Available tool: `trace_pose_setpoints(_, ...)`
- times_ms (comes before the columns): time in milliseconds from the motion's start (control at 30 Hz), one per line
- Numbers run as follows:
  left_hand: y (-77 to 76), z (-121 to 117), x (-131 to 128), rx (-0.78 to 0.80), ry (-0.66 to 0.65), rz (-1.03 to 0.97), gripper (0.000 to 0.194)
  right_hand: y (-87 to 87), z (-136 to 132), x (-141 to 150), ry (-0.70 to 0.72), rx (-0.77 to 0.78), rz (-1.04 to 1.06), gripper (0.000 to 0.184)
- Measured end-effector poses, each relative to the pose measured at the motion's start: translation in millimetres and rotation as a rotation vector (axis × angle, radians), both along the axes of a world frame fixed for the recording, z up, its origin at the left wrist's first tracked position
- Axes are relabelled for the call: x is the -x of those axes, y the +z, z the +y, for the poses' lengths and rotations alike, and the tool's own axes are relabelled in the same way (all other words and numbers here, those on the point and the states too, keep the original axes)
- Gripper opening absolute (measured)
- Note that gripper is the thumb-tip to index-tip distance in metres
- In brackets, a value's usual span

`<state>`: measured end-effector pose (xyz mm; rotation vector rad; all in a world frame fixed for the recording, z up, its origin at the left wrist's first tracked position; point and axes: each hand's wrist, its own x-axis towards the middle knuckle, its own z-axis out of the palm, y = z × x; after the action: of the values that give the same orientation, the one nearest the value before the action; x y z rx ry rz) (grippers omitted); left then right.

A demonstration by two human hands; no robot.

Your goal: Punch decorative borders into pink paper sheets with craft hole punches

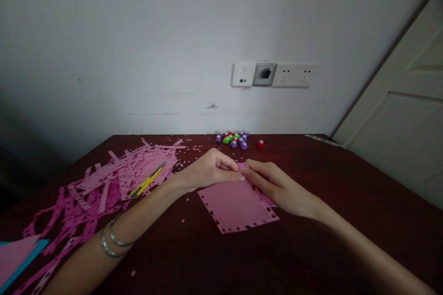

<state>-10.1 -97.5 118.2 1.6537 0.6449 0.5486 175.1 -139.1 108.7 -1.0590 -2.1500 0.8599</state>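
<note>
A pink paper sheet (231,205) with punched holes along its edges lies on the dark wooden table (339,193). My left hand (207,170) and my right hand (270,184) meet at the sheet's far edge. Both pinch that edge with closed fingertips that touch each other. Bracelets (112,239) circle my left wrist.
A pile of pink punched paper strips (104,189) spreads over the left of the table, with a yellow utility knife (147,180) on it. Several small purple, green and red craft punches (235,139) sit by the wall. Pink and blue paper (17,258) lies at the near left corner.
</note>
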Motion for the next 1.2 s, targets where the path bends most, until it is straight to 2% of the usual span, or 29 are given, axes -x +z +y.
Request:
trace_pose_setpoints(133,0.9,-2,-1,0.010,0.007,-0.051,0.007,1.6,-4,2,0.015,0.059,0.108,0.033)
trace_pose_setpoints(300,1.7,-6,-1,0.049,-0.035,-0.111,0.007,6.0,-11,3,0.091,0.225,0.264,0.036)
trace_pose_setpoints(400,2.2,-7,0,0.042,-0.064,-0.123,0.007,6.5,-14,4,0.100,0.272,0.321,0.035)
trace_pose_setpoints(933,1.2,-4,0,0.044,-0.092,-0.088,0.009,4.0,-13,5,0.128,0.278,0.304,0.032)
trace_pose_setpoints(1067,-2.2,-1,0,0.052,-0.022,-0.110,0.012,4.7,-10,2,0.096,0.289,0.332,0.036)
trace_pose_setpoints(1200,-3.7,4,2,0.052,0.154,-0.198,0.013,11.8,-4,-12,0.046,0.257,0.263,0.040)
